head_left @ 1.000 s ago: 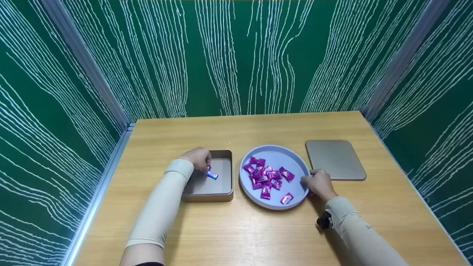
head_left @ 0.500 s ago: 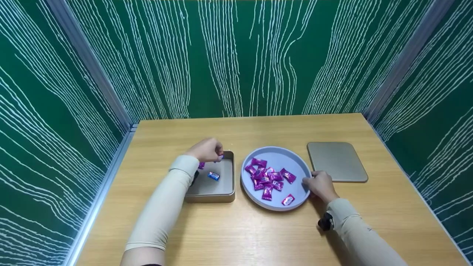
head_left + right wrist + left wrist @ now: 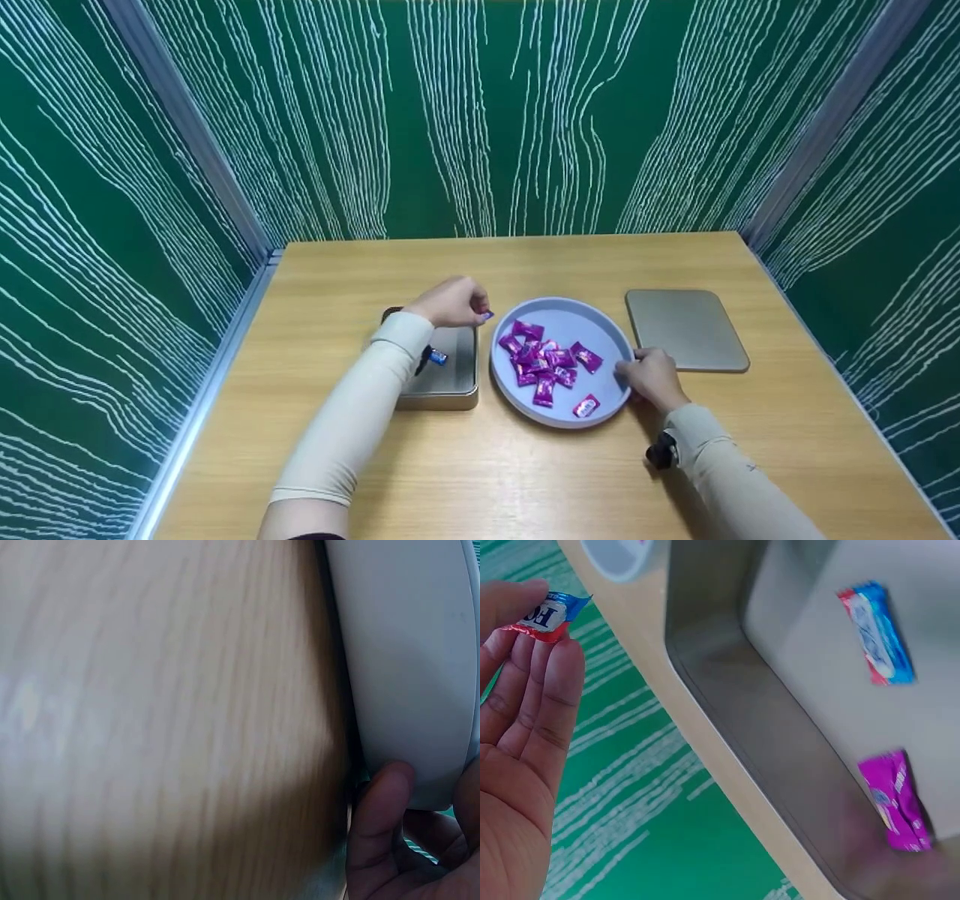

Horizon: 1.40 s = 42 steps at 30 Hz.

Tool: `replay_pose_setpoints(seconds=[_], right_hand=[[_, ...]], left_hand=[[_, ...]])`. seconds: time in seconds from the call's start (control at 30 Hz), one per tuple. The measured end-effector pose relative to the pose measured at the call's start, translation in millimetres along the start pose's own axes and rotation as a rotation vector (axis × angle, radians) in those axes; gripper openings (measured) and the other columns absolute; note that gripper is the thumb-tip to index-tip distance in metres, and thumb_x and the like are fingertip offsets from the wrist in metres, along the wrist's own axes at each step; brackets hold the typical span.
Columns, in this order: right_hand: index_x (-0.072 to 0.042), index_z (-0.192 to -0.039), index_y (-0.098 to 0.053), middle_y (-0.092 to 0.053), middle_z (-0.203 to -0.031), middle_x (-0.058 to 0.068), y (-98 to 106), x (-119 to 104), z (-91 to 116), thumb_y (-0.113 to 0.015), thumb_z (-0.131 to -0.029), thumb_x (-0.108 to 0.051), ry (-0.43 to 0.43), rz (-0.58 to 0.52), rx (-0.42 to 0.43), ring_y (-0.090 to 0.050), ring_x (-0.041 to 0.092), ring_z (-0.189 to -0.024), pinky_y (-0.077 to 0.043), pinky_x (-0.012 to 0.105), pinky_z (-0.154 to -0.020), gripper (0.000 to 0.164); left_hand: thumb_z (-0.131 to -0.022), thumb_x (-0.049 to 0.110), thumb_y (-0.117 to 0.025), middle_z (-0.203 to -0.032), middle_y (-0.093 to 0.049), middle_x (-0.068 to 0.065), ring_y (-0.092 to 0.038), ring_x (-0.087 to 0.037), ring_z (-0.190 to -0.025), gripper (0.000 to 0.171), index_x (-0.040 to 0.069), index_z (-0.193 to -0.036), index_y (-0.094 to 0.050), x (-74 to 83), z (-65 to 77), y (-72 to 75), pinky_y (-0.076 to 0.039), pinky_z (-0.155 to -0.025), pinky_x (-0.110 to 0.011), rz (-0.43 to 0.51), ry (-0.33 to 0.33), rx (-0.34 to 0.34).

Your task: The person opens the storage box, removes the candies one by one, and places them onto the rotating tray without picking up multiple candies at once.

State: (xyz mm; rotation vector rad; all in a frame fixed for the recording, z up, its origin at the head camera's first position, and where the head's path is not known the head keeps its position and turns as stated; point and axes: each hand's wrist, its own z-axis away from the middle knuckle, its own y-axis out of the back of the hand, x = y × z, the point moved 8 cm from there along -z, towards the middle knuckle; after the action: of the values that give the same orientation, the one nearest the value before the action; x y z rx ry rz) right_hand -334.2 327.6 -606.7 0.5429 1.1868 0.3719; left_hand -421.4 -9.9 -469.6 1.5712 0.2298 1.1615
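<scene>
My left hand [image 3: 452, 301] is above the right rear corner of an open metal tin [image 3: 441, 403]. Between thumb and fingers it pinches a blue-and-red wrapped candy [image 3: 551, 615]. Inside the tin, the left wrist view shows another blue-and-red candy [image 3: 877, 634] and a purple wrapped candy [image 3: 895, 799] lying apart. My right hand [image 3: 654, 377] grips the right rim of a round, pale lilac dish [image 3: 589, 321]. Several purple candies [image 3: 559, 358] lie heaped in the dish, with a red-and-white candy [image 3: 586, 406] near its front. In the right wrist view, fingers [image 3: 382, 802] touch the dish's outer wall.
A flat, square metal lid [image 3: 686, 330] lies behind and right of the dish. Everything stands on a wooden table [image 3: 525, 487]. Green panels with white streaks [image 3: 525, 112] rise behind the table and at both sides.
My left hand has let go of one blue-and-red candy in the tin. It has moved right and away from me, toward the dish, pinching another candy. My right hand stays on the dish.
</scene>
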Motion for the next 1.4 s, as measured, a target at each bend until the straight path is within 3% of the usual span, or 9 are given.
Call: replay_pose_setpoints(seconds=[0.17,0.43,0.6,0.73,0.9,1.0,1.13,1.4], right_hand=[[0.017,-0.132,-0.064,-0.075,-0.091,0.023,-1,-1,-1,-0.066,-0.097,-0.012,-0.001,0.013,0.000,-0.063,0.016,-0.055,-0.057,0.030,-0.050,0.045],[0.016,-0.126,-0.069,-0.073,-0.076,0.013,-1,-3,-2,-0.066,-0.096,-0.011,0.051,0.025,0.030,-0.063,0.014,-0.050,-0.056,0.029,-0.046,0.041],[0.017,-0.127,-0.068,-0.071,-0.070,0.009,0,-4,-3,-0.067,-0.095,-0.011,0.077,0.035,0.049,-0.062,0.013,-0.047,-0.055,0.029,-0.045,0.043],[0.017,-0.128,-0.067,-0.073,-0.074,0.015,0,-3,-3,-0.067,-0.095,-0.011,0.069,0.040,0.045,-0.062,0.014,-0.047,-0.055,0.029,-0.045,0.044],[0.018,-0.138,-0.062,-0.076,-0.092,0.028,-1,-3,-1,-0.067,-0.096,-0.011,0.043,0.028,0.027,-0.063,0.015,-0.050,-0.056,0.030,-0.047,0.051],[0.019,-0.141,-0.058,-0.076,-0.097,0.032,-2,-2,-1,-0.066,-0.097,-0.011,0.037,0.023,0.017,-0.063,0.015,-0.050,-0.057,0.030,-0.047,0.054],[0.019,-0.141,-0.059,-0.076,-0.091,0.027,-1,-1,-3,-0.066,-0.097,-0.011,0.033,0.027,0.016,-0.062,0.014,-0.049,-0.056,0.030,-0.047,0.054],[0.018,-0.135,-0.063,-0.077,-0.086,0.024,1,1,-3,-0.067,-0.094,-0.011,0.044,0.020,0.032,-0.062,0.015,-0.048,-0.056,0.030,-0.046,0.050]], left_hand=[[-0.097,0.009,-0.077,-0.094,-0.079,-0.009,-0.063,-0.015,-0.081,0.008,0.002,-0.101,-0.081,15.8,-11.2,-11.0,-0.055,-0.073,-0.028,0.021,-0.017,-0.020],[-0.095,0.003,-0.075,-0.102,-0.082,-0.013,-0.070,-0.019,-0.088,0.014,0.000,-0.107,-0.081,34.3,-27.7,-35.9,-0.061,-0.088,-0.033,-0.005,-0.076,-0.077],[-0.094,0.002,-0.077,-0.104,-0.083,-0.014,-0.072,-0.019,-0.090,0.014,0.000,-0.108,-0.082,46.7,-35.4,-54.9,-0.061,-0.087,-0.030,-0.035,-0.119,-0.128],[-0.095,0.002,-0.078,-0.105,-0.083,-0.013,-0.071,-0.016,-0.089,0.015,0.001,-0.109,-0.082,54.4,-38.4,-69.6,-0.060,-0.086,-0.026,-0.044,-0.113,-0.173],[-0.095,0.003,-0.078,-0.107,-0.083,-0.012,-0.073,-0.018,-0.093,0.016,0.002,-0.110,-0.083,60.4,-39.5,-88.2,-0.059,-0.088,-0.025,-0.107,-0.120,-0.230],[-0.095,0.006,-0.080,-0.109,-0.084,-0.011,-0.076,-0.022,-0.101,0.016,0.003,-0.110,-0.084,62.7,-40.4,-94.9,-0.060,-0.094,-0.027,-0.161,-0.137,-0.231],[-0.096,0.006,-0.079,-0.110,-0.084,-0.010,-0.076,-0.025,-0.106,0.016,0.004,-0.111,-0.084,62.5,-43.1,-100.3,-0.059,-0.099,-0.029,-0.205,-0.150,-0.219],[-0.095,0.009,-0.080,-0.109,-0.082,-0.007,-0.072,-0.020,-0.100,0.018,0.007,-0.112,-0.082,56.9,-46.0,-98.6,-0.058,-0.095,-0.029,-0.235,-0.145,-0.171]])
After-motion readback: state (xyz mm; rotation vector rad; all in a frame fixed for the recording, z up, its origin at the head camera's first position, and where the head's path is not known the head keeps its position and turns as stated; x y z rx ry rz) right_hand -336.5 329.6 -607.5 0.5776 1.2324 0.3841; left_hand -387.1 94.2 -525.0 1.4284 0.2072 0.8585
